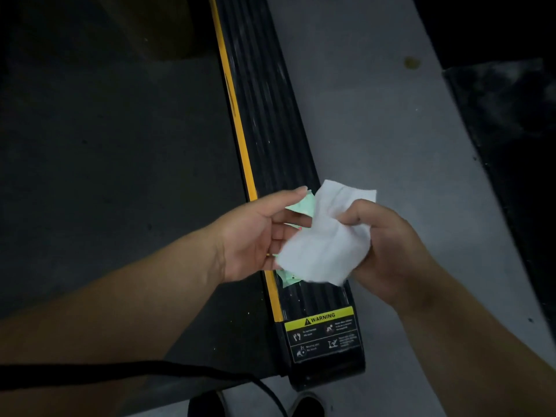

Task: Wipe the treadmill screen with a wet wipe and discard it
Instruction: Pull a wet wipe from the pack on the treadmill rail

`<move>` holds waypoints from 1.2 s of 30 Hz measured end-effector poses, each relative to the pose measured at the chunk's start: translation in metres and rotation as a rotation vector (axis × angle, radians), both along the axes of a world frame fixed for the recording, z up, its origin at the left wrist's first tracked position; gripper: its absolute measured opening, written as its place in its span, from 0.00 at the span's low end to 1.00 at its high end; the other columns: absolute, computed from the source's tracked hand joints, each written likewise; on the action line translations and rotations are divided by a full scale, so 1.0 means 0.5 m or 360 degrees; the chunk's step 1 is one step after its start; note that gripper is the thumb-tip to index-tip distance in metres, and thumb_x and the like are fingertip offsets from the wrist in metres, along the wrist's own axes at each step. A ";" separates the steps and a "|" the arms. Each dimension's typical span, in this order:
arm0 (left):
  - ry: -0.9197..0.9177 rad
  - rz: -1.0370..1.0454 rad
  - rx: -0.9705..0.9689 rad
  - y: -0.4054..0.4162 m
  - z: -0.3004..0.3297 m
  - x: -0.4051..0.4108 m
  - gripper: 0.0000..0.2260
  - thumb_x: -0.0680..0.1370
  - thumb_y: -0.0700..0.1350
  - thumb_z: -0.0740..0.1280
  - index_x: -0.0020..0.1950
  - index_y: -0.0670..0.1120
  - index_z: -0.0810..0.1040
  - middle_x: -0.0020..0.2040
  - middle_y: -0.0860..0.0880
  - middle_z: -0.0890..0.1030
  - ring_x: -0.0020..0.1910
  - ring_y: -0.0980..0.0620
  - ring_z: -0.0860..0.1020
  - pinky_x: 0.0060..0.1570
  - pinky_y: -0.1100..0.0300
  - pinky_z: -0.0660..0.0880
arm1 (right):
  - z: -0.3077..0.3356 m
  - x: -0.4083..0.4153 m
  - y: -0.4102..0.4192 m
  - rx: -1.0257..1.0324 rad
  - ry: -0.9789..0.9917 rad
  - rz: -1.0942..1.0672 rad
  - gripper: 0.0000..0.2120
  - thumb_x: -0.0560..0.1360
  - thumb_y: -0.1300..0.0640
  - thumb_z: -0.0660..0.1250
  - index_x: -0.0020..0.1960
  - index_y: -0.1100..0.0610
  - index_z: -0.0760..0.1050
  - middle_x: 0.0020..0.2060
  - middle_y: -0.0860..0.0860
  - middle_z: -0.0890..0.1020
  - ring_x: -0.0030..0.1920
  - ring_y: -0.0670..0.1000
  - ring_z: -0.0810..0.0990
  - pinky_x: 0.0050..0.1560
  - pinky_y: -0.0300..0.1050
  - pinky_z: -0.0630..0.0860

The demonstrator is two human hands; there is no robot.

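Observation:
A white wet wipe (325, 236) hangs partly unfolded between my two hands, above the treadmill's side rail. My right hand (391, 248) grips the wipe's right side with curled fingers. My left hand (255, 233) is palm up and holds a pale green wipe packet (302, 204), which is mostly hidden behind the wipe; a green corner also shows below at the wipe's lower edge. The treadmill screen is out of view.
The dark treadmill belt (120, 161) fills the left. A black ribbed side rail (270, 115) with a yellow stripe and a warning label (323, 335) runs down the middle. Grey floor (376, 100) lies to the right. A black cord (150, 374) crosses the bottom; my shoes show below.

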State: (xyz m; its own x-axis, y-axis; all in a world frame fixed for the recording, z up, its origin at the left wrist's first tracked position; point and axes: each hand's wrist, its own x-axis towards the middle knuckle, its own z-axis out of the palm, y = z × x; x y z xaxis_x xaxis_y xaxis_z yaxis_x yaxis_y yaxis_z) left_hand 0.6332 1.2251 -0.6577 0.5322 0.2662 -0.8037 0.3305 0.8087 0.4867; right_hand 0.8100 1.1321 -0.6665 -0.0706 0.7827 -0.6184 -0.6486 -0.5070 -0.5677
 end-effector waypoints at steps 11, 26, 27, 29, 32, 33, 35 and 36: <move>-0.0029 0.0225 0.0234 -0.024 -0.008 0.005 0.13 0.82 0.42 0.69 0.66 0.46 0.82 0.59 0.45 0.86 0.57 0.46 0.84 0.56 0.49 0.78 | -0.012 0.004 -0.033 -0.0124 -0.0291 0.0004 0.14 0.76 0.56 0.67 0.60 0.60 0.80 0.57 0.59 0.85 0.56 0.56 0.81 0.49 0.51 0.80; -0.0070 0.0204 0.0215 -0.020 0.008 0.004 0.10 0.83 0.38 0.66 0.57 0.50 0.83 0.52 0.44 0.84 0.51 0.43 0.76 0.36 0.59 0.75 | 0.002 0.012 -0.034 -0.0062 -0.0451 -0.0203 0.09 0.82 0.64 0.61 0.57 0.61 0.79 0.38 0.55 0.80 0.31 0.48 0.74 0.30 0.42 0.71; -0.0089 0.0262 0.0171 -0.019 0.010 0.003 0.10 0.83 0.38 0.65 0.56 0.50 0.83 0.51 0.44 0.84 0.51 0.44 0.78 0.35 0.59 0.76 | 0.006 0.012 -0.036 -0.0055 -0.0349 -0.0230 0.10 0.82 0.65 0.60 0.58 0.62 0.79 0.38 0.55 0.80 0.31 0.48 0.73 0.31 0.42 0.70; -0.0130 0.0366 0.0090 -0.017 0.010 0.003 0.10 0.83 0.38 0.65 0.51 0.49 0.83 0.50 0.44 0.84 0.52 0.44 0.79 0.35 0.59 0.79 | 0.018 0.012 -0.036 -0.0037 -0.0200 -0.0240 0.12 0.80 0.64 0.58 0.54 0.62 0.80 0.39 0.56 0.81 0.35 0.50 0.76 0.35 0.45 0.72; -0.0120 0.0406 0.0100 -0.016 0.012 0.002 0.12 0.81 0.41 0.62 0.43 0.46 0.82 0.51 0.43 0.83 0.51 0.43 0.81 0.37 0.55 0.81 | 0.030 0.014 -0.028 -0.0111 -0.0465 -0.0135 0.11 0.77 0.56 0.62 0.40 0.60 0.79 0.44 0.55 0.86 0.43 0.54 0.85 0.39 0.47 0.78; -0.0103 0.0413 0.0144 -0.017 0.014 0.002 0.12 0.81 0.43 0.61 0.43 0.44 0.82 0.51 0.43 0.82 0.49 0.43 0.82 0.37 0.54 0.81 | 0.031 0.012 -0.027 -0.0119 -0.0652 -0.0084 0.11 0.78 0.56 0.65 0.38 0.58 0.77 0.44 0.54 0.87 0.45 0.54 0.86 0.40 0.47 0.80; -0.0059 0.0418 0.0267 -0.019 0.019 0.003 0.10 0.81 0.45 0.64 0.45 0.43 0.81 0.50 0.42 0.82 0.46 0.44 0.83 0.37 0.56 0.82 | 0.027 0.004 -0.030 -0.0073 -0.0847 -0.0090 0.07 0.78 0.64 0.69 0.42 0.56 0.76 0.48 0.53 0.86 0.50 0.56 0.86 0.45 0.48 0.84; -0.0032 0.0397 0.0341 -0.019 0.021 0.005 0.06 0.81 0.42 0.67 0.46 0.43 0.81 0.50 0.42 0.83 0.45 0.45 0.84 0.38 0.57 0.82 | 0.029 -0.004 -0.031 -0.0056 -0.0810 -0.0145 0.08 0.77 0.68 0.70 0.49 0.56 0.76 0.52 0.54 0.84 0.52 0.56 0.86 0.46 0.48 0.84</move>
State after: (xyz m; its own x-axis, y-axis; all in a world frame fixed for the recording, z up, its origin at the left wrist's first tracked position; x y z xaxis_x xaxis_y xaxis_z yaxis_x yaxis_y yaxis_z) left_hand 0.6355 1.2156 -0.6472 0.4443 0.5522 -0.7054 0.1235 0.7422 0.6588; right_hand 0.8081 1.1168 -0.6519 0.3135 0.7496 -0.5829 -0.3369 -0.4861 -0.8063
